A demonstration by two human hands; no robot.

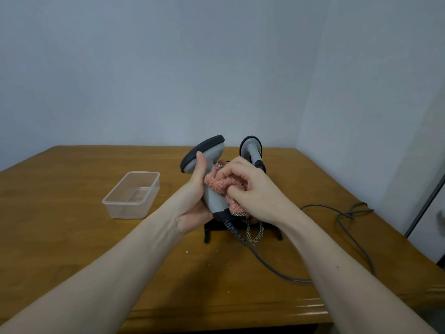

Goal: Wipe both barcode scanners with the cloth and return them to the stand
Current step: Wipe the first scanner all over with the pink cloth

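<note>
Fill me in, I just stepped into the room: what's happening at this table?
A person is cleaning a barcode scanner. The left hand holds it up by the handle while the right hand rubs a pink cloth against the handle. A second scanner sits in the black stand behind. A clear plastic tub rests on the wooden table, and gray cables trail to the right.

You've got no readable text, label, brand or no. anywhere in this view. Nothing legible on the scanner in your hands, nor on the second scanner behind it; any markings there are too small/blurred to make out. The clear plastic tub near the table's left side shows no print either.
</note>
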